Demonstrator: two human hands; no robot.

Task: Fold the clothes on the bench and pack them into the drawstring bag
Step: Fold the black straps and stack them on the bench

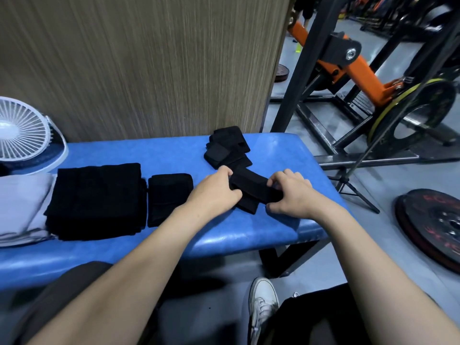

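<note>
On the blue padded bench point(174, 150) both my hands grip one small black cloth piece point(251, 186) near the right end. My left hand point(214, 189) pinches its left edge, my right hand point(291, 192) holds its right edge. Just behind it lies a loose pile of small black pieces point(227, 146). To the left sit a small folded black item point(169, 197) and a larger folded black garment point(98, 199). A pale grey fabric point(22, 207), possibly the bag, lies at the far left.
A white fan point(23, 133) stands at the bench's back left. A wood-grain panel point(149, 58) rises behind the bench. Right of the bench are an orange and black gym machine point(353, 68), a tripod point(353, 185) and a weight plate point(433, 225) on the floor.
</note>
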